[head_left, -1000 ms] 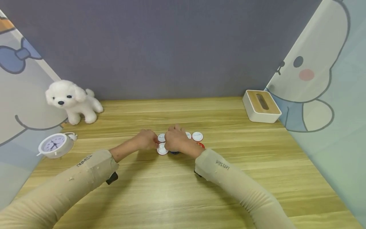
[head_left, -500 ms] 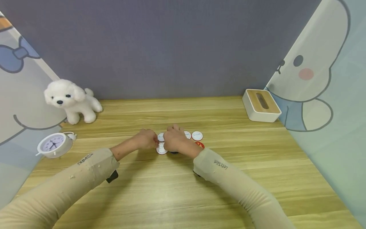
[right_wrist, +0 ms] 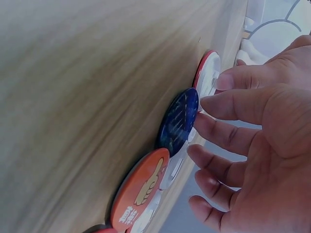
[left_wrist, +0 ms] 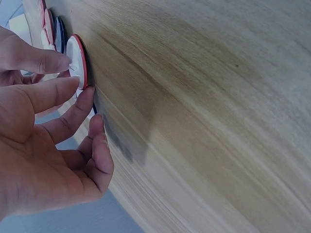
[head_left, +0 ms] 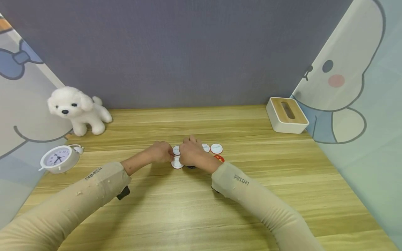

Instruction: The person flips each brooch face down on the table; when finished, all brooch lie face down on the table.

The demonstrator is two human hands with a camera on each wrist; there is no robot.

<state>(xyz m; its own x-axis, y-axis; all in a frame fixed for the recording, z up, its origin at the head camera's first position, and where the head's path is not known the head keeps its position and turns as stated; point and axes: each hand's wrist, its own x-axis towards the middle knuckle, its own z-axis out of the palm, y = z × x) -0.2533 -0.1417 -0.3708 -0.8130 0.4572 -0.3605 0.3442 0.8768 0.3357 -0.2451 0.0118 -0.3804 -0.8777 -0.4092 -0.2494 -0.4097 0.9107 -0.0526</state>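
Several round pin-back button badges lie in two rows on the wooden table, some showing white backs. My left hand (head_left: 161, 152) is at the row's left end. Its thumb and index finger pinch the edge of a white-backed badge (left_wrist: 77, 54) with a red rim, also visible in the right wrist view. Right beside it, my right hand (right_wrist: 272, 141) has thumb and index fingertips at the edge of a dark blue badge (right_wrist: 179, 122), pinching it. An orange badge (right_wrist: 141, 189) with a pointing-hand print follows in that row. In the head view, my right hand hides part of both rows.
Two white-backed badges (head_left: 216, 149) and a red badge (head_left: 219, 158) lie right of my right hand. A white plush dog (head_left: 78, 109) and an alarm clock (head_left: 59, 159) stand at left. A tissue box (head_left: 287, 115) sits at back right, before the grey wall panel.
Both hands stay at the same badges with hardly any movement. The whole head view has shifted very slightly.
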